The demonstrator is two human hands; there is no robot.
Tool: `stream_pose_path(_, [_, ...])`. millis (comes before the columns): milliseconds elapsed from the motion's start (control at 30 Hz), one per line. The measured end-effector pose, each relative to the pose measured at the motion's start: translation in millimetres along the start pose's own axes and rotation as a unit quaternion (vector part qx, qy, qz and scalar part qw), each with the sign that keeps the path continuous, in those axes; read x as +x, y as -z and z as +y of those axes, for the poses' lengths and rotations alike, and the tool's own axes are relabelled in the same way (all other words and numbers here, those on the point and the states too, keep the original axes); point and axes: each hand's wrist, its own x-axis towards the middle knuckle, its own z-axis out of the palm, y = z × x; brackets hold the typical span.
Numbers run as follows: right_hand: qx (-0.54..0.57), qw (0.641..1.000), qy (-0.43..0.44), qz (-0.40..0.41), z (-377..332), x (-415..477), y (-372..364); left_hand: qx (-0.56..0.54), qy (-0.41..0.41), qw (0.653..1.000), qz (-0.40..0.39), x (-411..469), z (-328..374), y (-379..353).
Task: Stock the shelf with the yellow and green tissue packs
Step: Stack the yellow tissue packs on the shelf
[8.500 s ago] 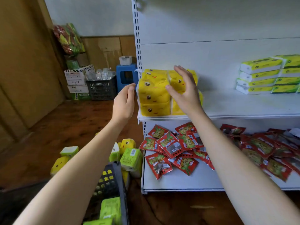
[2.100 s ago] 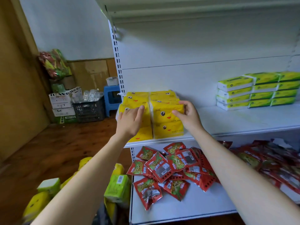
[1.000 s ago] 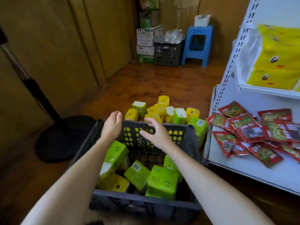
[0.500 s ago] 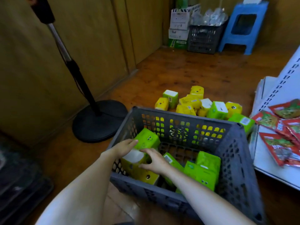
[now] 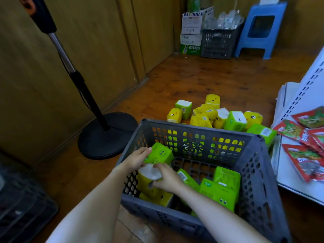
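Observation:
Both hands reach into a grey plastic crate (image 5: 252,165) on the floor. My left hand (image 5: 135,159) grips the left side of a green tissue pack (image 5: 160,153) with a smiley face. Just below it, my right hand (image 5: 167,178) holds a yellow-green pack (image 5: 149,187), fingers on its white end. Several more green packs (image 5: 219,188) lie in the crate. Behind the crate, a pile of yellow and green packs (image 5: 217,116) sits on the floor. Only the white shelf's bottom board (image 5: 287,174) shows at the right.
Red snack packets (image 5: 305,148) lie on the bottom shelf board. A black stand with a round base (image 5: 107,135) is left of the crate. Boxes, a dark crate (image 5: 219,41) and a blue stool (image 5: 261,30) stand at the back wall. Wooden floor lies between.
I turned from the shelf's yellow packs down to the crate. Both hands dropped into it and closed on packs; the left hand now grips the green smiley pack.

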Motion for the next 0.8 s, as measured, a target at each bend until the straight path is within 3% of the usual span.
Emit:
stream_pose_path(233, [0.203,0.975,-0.042,0.075,14.4,-8.5,76.8,-0.033,-0.112,0.991,0.065,8.4,14.7,4.9])
stream_pose_path(333, [0.299,0.937,-0.07,0.167,26.9,-16.4,113.2,-0.076,-0.15,0.984,0.05,8.9,38.9,-6.3])
stream_pose_path(500, [0.457,0.843,-0.096,0.267,41.2,-34.1,159.0,-0.105,-0.21,0.972,0.009,19.3,93.7,-39.5])
stream_pose_path(633, [0.51,0.783,-0.112,0.336,49.8,-49.8,185.2,0.034,-0.29,0.956,0.014,19.6,130.4,-75.3])
stream_pose_path(800, [0.517,0.775,-0.135,0.337,59.8,-60.6,203.4,0.103,-0.34,0.934,0.033,18.5,136.5,-91.1])
